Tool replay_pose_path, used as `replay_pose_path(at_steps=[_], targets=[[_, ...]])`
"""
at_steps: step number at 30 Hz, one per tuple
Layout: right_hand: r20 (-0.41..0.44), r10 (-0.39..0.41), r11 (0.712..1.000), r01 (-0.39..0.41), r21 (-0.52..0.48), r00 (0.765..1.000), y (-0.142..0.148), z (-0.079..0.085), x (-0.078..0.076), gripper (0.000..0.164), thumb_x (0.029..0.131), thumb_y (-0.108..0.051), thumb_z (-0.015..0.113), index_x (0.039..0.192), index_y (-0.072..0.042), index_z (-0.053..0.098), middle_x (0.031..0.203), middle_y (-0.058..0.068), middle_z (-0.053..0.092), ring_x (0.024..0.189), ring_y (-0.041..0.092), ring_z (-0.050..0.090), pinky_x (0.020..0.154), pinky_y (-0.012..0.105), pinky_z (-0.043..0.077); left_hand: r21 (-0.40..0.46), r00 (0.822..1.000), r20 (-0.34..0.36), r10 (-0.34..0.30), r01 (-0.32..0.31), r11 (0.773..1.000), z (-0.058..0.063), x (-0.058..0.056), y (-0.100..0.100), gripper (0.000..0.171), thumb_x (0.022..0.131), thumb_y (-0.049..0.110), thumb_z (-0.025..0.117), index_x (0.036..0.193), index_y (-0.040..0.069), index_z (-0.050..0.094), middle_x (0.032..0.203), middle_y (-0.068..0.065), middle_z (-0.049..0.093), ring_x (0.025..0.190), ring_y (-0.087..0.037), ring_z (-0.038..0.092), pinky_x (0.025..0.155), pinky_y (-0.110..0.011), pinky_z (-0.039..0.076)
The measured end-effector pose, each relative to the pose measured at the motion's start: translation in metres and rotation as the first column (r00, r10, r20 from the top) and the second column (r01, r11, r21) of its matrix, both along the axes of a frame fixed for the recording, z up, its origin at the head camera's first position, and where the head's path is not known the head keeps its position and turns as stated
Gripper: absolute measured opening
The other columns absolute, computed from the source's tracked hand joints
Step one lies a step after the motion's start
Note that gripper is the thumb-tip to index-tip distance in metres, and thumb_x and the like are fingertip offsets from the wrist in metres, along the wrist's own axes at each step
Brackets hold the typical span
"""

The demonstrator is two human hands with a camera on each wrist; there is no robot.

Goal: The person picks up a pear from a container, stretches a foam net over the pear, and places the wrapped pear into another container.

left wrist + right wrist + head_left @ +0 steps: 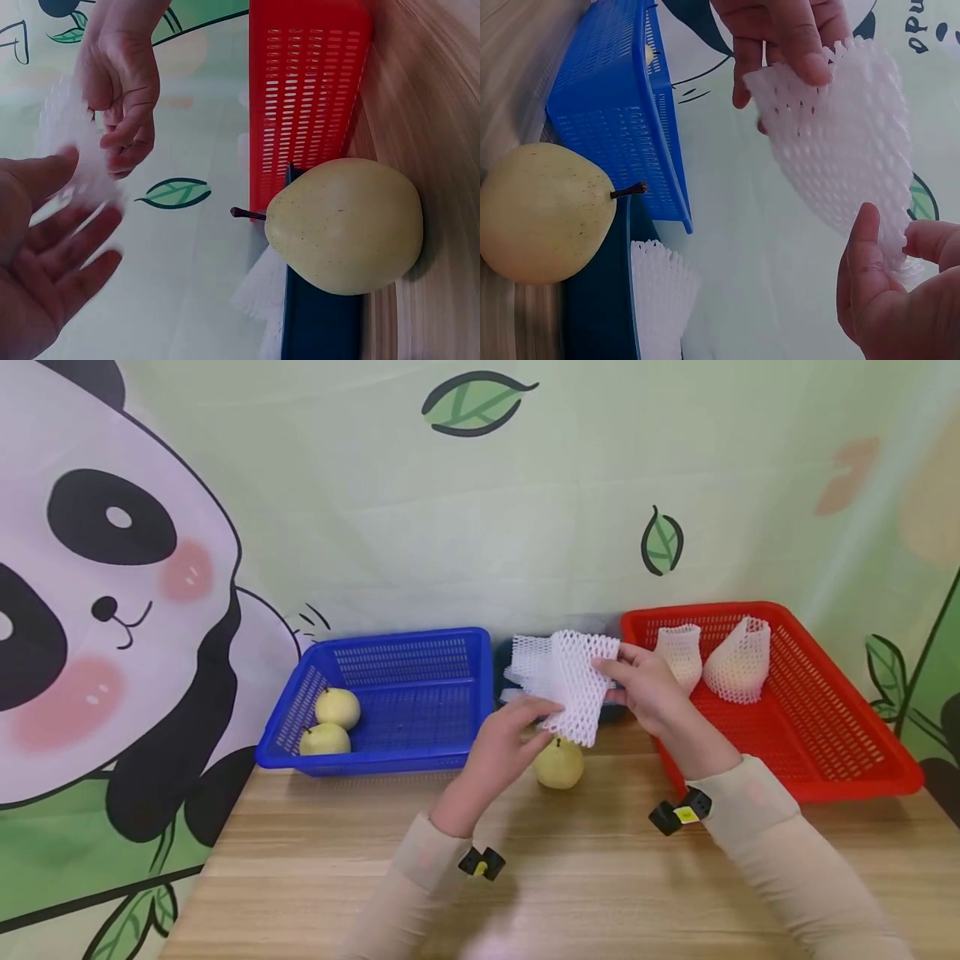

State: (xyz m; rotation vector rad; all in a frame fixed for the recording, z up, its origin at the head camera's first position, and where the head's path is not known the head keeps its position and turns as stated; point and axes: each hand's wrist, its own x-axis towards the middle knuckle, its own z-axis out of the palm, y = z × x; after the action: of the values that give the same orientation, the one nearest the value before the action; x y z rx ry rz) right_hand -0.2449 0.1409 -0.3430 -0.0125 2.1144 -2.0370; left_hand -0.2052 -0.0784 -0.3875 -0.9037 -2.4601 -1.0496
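Note:
A white foam fruit net (pixel 583 685) is held up between both hands, above a pale yellow pear (pixel 558 767) on the wooden table. My left hand (pixel 501 747) pinches its lower left edge between thumb and fingers. At the upper right edge, my right hand (pixel 651 687) grips the net with the thumb in front. The right wrist view shows the net lying flattened and wider at the left hand's end. In the left wrist view the pear stands upright with its dark stem (pixel 247 214) pointing up from the table.
A blue basket (pixel 375 766) at left contains two bare pears (pixel 337 708). The red basket (pixel 817 791) at right contains two pears in foam nets (pixel 738 662). Between them, behind the pear, a dark teal container (pixel 596 322) has more foam nets (pixel 660 292).

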Motion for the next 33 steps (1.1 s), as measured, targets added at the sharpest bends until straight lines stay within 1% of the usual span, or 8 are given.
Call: replay_pose_path(at_steps=[3,6,12,15,19,23,27,33], targets=[[-0.013,0.001,1.000,-0.001,0.009,1.000,-0.001,-0.002,0.000,0.055,0.106,-0.022,0.055,0.155,-0.001,0.040,0.116,-0.006,0.059,0.089,0.001,0.065,0.081,0.014,0.058,-0.088,0.996,0.036,-0.085,0.088,0.992,0.001,0.000,0.000,0.023,0.094,0.010,0.071,0.116,0.006,0.077,0.113,-0.010,0.078,0.107,-0.022,0.073,0.094,-0.031,0.058],[-0.017,0.006,1.000,-0.006,0.007,1.000,-0.003,-0.004,-0.001,0.055,0.106,-0.022,0.055,0.154,-0.001,0.040,0.115,-0.007,0.061,0.090,0.001,0.064,0.082,0.014,0.058,-0.147,0.993,0.033,-0.113,0.117,0.982,0.000,0.001,0.002,0.022,0.096,0.014,0.069,0.116,0.007,0.077,0.114,-0.009,0.076,0.106,-0.022,0.073,0.094,-0.030,0.058],[-0.006,0.008,1.000,-0.007,0.017,1.000,-0.008,-0.005,0.000,0.053,0.106,-0.021,0.055,0.153,-0.001,0.042,0.119,-0.001,0.063,0.088,0.002,0.065,0.082,0.015,0.058,-0.141,0.998,0.027,-0.062,0.066,0.988,-0.001,0.004,0.007,0.043,0.085,0.027,0.082,0.120,0.007,0.066,0.120,-0.009,0.065,0.107,-0.025,0.068,0.095,-0.032,0.058],[0.001,0.010,0.999,-0.010,0.032,1.000,-0.008,-0.007,0.001,0.053,0.106,-0.022,0.055,0.153,-0.002,0.042,0.125,0.005,0.062,0.089,0.003,0.065,0.082,0.015,0.058,-0.138,0.997,-0.024,-0.079,0.075,0.988,0.000,0.004,0.008,0.036,0.085,0.024,0.081,0.115,0.008,0.069,0.116,-0.009,0.064,0.104,-0.023,0.066,0.093,-0.030,0.058],[0.014,0.014,0.999,-0.015,0.037,1.000,-0.009,-0.009,0.001,0.053,0.106,-0.023,0.054,0.154,-0.003,0.042,0.133,0.012,0.059,0.091,0.004,0.065,0.083,0.015,0.058,-0.158,0.990,-0.112,-0.081,0.062,0.986,0.000,0.003,0.009,0.022,0.091,0.016,0.077,0.112,0.009,0.071,0.112,-0.008,0.066,0.100,-0.020,0.065,0.088,-0.028,0.058],[0.047,0.011,1.000,-0.012,0.019,0.999,-0.010,-0.010,0.001,0.054,0.107,-0.023,0.053,0.156,-0.005,0.039,0.146,0.019,0.051,0.092,0.002,0.066,0.084,0.014,0.058,-0.201,0.984,-0.176,-0.040,0.004,0.980,-0.004,0.003,0.011,0.033,0.089,0.007,0.074,0.120,0.008,0.065,0.124,-0.010,0.063,0.110,-0.022,0.064,0.090,-0.029,0.058],[0.065,0.012,1.000,-0.010,-0.027,0.998,-0.010,-0.012,0.001,0.055,0.107,-0.022,0.052,0.157,-0.005,0.038,0.145,0.017,0.051,0.090,0.000,0.068,0.084,0.014,0.058,-0.214,0.975,-0.222,-0.017,-0.031,0.976,-0.009,0.004,0.012,0.048,0.082,0.003,0.075,0.127,0.008,0.058,0.136,-0.014,0.056,0.118,-0.026,0.060,0.092,-0.032,0.058],[0.070,0.016,0.994,-0.009,-0.110,0.997,-0.008,-0.016,0.001,0.055,0.108,-0.020,0.050,0.158,-0.003,0.035,0.132,0.007,0.055,0.089,0.000,0.068,0.083,0.016,0.059,-0.162,0.947,-0.319,0.033,-0.088,0.983,-0.018,0.004,0.014,0.052,0.081,0.008,0.074,0.130,0.009,0.057,0.134,-0.016,0.057,0.110,-0.026,0.062,0.085,-0.034,0.058]])
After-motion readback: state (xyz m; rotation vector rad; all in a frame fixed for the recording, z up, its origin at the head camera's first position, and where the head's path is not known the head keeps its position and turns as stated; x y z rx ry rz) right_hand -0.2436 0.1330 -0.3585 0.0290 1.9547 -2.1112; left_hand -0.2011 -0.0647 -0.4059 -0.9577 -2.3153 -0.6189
